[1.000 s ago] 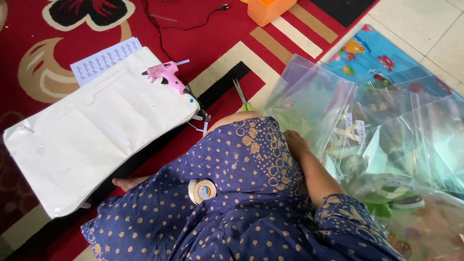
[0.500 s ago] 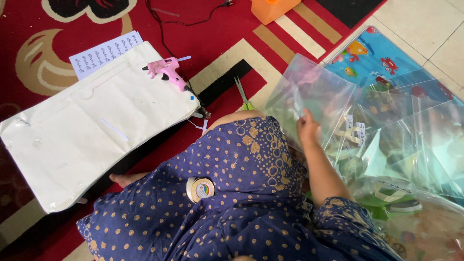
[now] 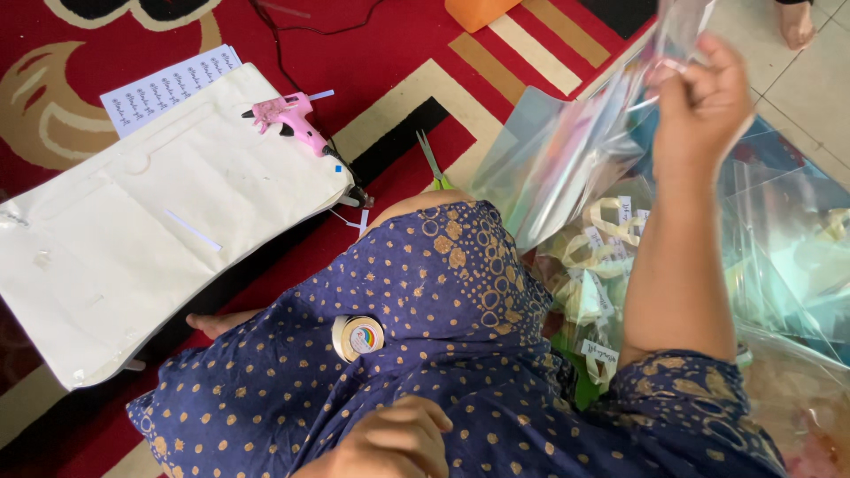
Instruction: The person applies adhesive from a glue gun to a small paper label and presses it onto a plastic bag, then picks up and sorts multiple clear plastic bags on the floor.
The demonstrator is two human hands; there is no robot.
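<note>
Right hand (image 3: 699,88) raised high, fingers pinched shut on the top edge of a clear plastic sleeve (image 3: 567,159). The sleeve hangs from your grip and drapes down toward your right knee, above the loose heap of clear plastic bags (image 3: 779,257) on the floor to your right. It reads as the picking-up step: one sleeve lifted clear of the pile, not yet opened or filled. Judged from this, the next move calls for a second point of hold, since thin film held at one edge sags and clings to its neighbours.

Left hand (image 3: 390,443) low in the lap, fingers curled on the blue dotted fabric; it seems to hold nothing, but the palm side is hidden, so I cannot tell for certain.

Materials:
- Sleeve and bags: thin, glossy, see-through film, creased, catching light.
- Cream ribbon loops with small labels (image 3: 611,221) lie among the bags; soft and curled.
- Roll of tape (image 3: 358,337) sits on your lap; a small round disc with a coloured centre.
- Pink glue gun (image 3: 292,119) rests on a large cream padded sheet (image 3: 150,239), matte and faintly stitched, spread over the red patterned carpet (image 3: 372,62).
- Green-handled scissors (image 3: 431,164) lie on the carpet just beyond your knee, blades closed.
- White printed paper (image 3: 168,88) tucked under the sheet's far edge.
</note>
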